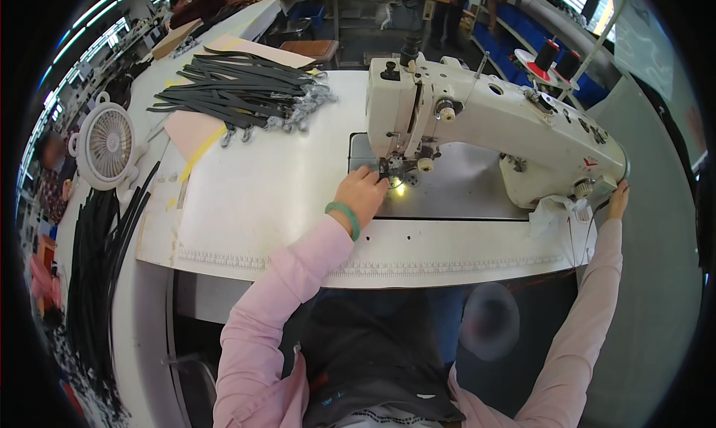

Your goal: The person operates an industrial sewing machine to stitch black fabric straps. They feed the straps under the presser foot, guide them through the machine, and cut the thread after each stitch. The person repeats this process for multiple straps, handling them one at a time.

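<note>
A white industrial sewing machine point(477, 107) stands on the white table. My left hand point(362, 194), with a green bangle point(347, 218) at its wrist, is at the needle area. Its fingers are bent together beside the presser foot point(386, 167); what they pinch is hidden. A small lamp point(400, 190) glows just right of the fingertips. At the machine's right end, my right hand point(618, 200) grips the handwheel point(626, 167), its fingers partly out of sight behind the edge. Both forearms wear pink sleeves.
Black straps with metal clips point(239, 89) lie piled at the back left. Longer black straps point(93, 264) hang over the left side, near a white fan point(108, 145). White cloth point(556, 213) is tucked under the machine's right end. Thread spools point(547, 55) stand behind it.
</note>
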A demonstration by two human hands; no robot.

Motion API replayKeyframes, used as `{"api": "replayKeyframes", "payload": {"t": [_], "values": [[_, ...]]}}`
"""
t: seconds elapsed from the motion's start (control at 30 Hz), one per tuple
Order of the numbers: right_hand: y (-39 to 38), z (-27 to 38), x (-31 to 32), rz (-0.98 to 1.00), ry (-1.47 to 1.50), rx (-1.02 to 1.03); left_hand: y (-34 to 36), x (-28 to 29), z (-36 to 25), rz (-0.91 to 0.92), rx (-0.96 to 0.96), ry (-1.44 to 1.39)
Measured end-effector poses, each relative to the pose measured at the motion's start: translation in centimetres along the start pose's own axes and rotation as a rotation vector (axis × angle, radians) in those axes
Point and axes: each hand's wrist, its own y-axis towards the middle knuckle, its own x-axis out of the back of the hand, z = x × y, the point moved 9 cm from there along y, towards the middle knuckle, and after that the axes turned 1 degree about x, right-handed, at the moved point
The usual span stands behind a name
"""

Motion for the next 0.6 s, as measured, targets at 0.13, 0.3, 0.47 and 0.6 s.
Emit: {"api": "replayKeyframes", "payload": {"t": [0.13,0.3,0.47,0.6], "values": [[3.8,1.7,2.4,0.036,-0.145,0.068,0.6,1.3,-0.2,-0.077,0.062,-0.082],[-1.2,-2.3,-0.9,0.039,0.064,-0.104,0.1,0.8,0.5,-0.049,0.108,-0.03],[-1.7,-2.0,1.1,-0.044,0.158,0.056,0.6,1.0,0.2,-0.06,0.091,-0.054],[-1.9,-1.0,0.2,-0.036,0.151,-0.027,0.1,0.9,0.5,-0.027,0.117,-0.058]]}}
